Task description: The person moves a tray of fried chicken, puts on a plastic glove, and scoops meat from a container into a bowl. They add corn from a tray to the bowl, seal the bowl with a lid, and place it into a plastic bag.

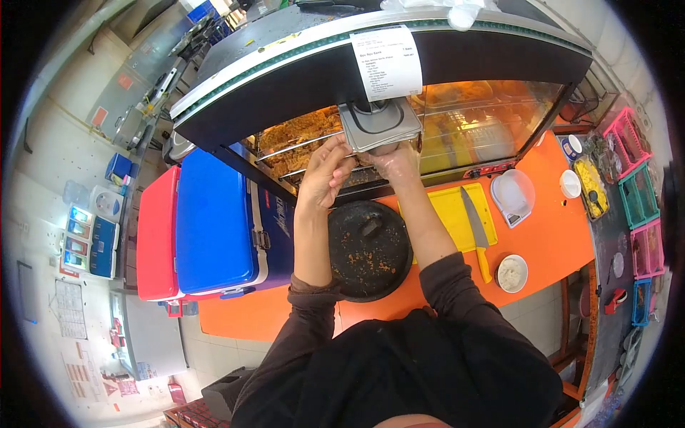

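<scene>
My left hand (pixel 323 173) is raised in front of the glass food warmer (pixel 492 32), its fingers curled by the lower left edge of a grey metal piece (pixel 378 125). Whatever those fingers pinch is too small to make out. My right hand (pixel 397 165) reaches under the same grey piece, which hides its fingertips; its skin looks shiny, perhaps from a thin clear glove. A printed paper slip (pixel 387 64) hangs above the grey piece. Below my hands, a round black lid (pixel 368 250) with crumbs on it sits on the orange table (pixel 553 221).
Right of my arms lie a yellow cutting board (pixel 444 207), a knife (pixel 474 217), a kitchen scale (pixel 510 200) and a bowl of white food (pixel 512 274). Blue (pixel 214 221) and red (pixel 155 235) cooler boxes stand left. Fried food (pixel 300 139) shows behind the warmer's glass.
</scene>
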`<state>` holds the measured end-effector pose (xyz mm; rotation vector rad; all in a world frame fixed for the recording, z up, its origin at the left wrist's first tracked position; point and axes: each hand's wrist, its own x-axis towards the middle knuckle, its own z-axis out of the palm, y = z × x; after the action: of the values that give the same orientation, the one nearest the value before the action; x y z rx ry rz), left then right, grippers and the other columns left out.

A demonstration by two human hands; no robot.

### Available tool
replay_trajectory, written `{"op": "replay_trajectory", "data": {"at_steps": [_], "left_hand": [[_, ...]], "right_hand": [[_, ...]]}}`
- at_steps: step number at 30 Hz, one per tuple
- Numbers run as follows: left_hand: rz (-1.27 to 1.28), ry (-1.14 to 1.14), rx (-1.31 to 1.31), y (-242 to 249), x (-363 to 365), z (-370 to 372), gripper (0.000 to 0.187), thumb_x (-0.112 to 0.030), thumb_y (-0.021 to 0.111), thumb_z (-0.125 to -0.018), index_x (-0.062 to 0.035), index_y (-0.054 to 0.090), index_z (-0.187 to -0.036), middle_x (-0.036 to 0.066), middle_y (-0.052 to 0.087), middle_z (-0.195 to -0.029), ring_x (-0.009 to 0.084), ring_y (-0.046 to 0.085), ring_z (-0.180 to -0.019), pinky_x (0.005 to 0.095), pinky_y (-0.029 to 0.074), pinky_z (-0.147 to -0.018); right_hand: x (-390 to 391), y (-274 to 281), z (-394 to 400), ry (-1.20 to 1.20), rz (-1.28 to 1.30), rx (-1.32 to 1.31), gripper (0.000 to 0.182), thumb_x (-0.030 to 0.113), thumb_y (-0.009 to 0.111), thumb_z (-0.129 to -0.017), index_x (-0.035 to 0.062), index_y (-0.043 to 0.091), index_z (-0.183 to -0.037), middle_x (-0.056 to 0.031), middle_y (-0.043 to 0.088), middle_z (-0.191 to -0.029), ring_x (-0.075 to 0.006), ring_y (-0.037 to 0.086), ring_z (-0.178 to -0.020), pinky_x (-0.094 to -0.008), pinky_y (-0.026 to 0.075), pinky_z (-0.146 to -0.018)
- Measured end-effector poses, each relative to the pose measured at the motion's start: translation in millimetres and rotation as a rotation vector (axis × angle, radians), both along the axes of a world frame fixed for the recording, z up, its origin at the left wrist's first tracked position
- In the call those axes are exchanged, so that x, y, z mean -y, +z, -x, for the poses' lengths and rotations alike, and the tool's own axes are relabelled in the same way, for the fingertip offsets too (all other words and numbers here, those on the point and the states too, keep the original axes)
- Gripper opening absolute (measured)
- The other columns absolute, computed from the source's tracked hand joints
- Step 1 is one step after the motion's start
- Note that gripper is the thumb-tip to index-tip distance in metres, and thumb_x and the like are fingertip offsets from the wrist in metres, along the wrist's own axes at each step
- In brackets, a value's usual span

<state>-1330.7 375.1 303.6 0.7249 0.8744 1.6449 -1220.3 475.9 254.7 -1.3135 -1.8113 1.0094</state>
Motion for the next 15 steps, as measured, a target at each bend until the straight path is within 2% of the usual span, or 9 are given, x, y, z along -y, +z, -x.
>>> {"op": "replay_trajectory", "data": {"at_steps": [3, 7, 9, 13, 15], "left_hand": [[-0.019, -0.054, -0.052, -2, 7, -2, 0.015, -0.003, 0.044, -0.090, 0.0025, 0.047, -0.104, 0.000, 0.050, -0.078, -0.0022, 0.033, -0.046, 0.0105, 0.023, -0.034], [0.004, -0.035, -0.073, -1, 16, -5, 0.014, -0.004, 0.044, -0.090, 0.0019, 0.048, -0.102, -0.001, 0.050, -0.075, -0.0020, 0.033, -0.047, 0.0106, 0.023, -0.034], [0.020, -0.033, -0.095, 1, 23, -7, 0.013, -0.004, 0.045, -0.090, 0.0015, 0.048, -0.101, -0.002, 0.049, -0.074, -0.0022, 0.032, -0.046, 0.0109, 0.023, -0.034], [0.062, -0.029, -0.104, 1, 38, -14, 0.013, -0.004, 0.046, -0.089, 0.0012, 0.049, -0.100, -0.003, 0.047, -0.067, -0.0023, 0.031, -0.043, 0.0112, 0.022, -0.033], [0.070, -0.043, -0.134, 0, 47, -18, 0.013, -0.004, 0.047, -0.089, 0.0014, 0.050, -0.100, -0.005, 0.042, -0.058, -0.0015, 0.029, -0.040, 0.0125, 0.021, -0.033]], "right_hand": [[6, -12, 0, -0.065, -0.152, -0.060, 0.083, 0.041, 0.083, -0.052, 0.0092, 0.049, -0.120, -0.0125, 0.062, -0.108, -0.0269, 0.061, -0.098, -0.0340, 0.048, -0.083], [17, -18, -8, -0.025, -0.108, -0.177, 0.085, 0.044, 0.083, -0.052, 0.0096, 0.048, -0.121, -0.0154, 0.062, -0.108, -0.0302, 0.060, -0.100, -0.0372, 0.048, -0.084], [20, -22, -11, 0.025, -0.054, -0.108, 0.081, 0.056, 0.076, -0.054, 0.0079, 0.055, -0.116, -0.0173, 0.060, -0.112, -0.0335, 0.057, -0.102, -0.0391, 0.046, -0.085], [33, -32, -15, -0.007, -0.070, -0.055, 0.072, 0.052, 0.074, -0.059, 0.0082, 0.057, -0.113, -0.0173, 0.060, -0.111, -0.0344, 0.058, -0.101, -0.0400, 0.047, -0.083], [38, -43, -19, 0.019, -0.202, 0.021, 0.062, 0.048, 0.071, -0.065, 0.0087, 0.058, -0.111, -0.0161, 0.061, -0.109, -0.0339, 0.059, -0.099, -0.0397, 0.048, -0.081]]}}
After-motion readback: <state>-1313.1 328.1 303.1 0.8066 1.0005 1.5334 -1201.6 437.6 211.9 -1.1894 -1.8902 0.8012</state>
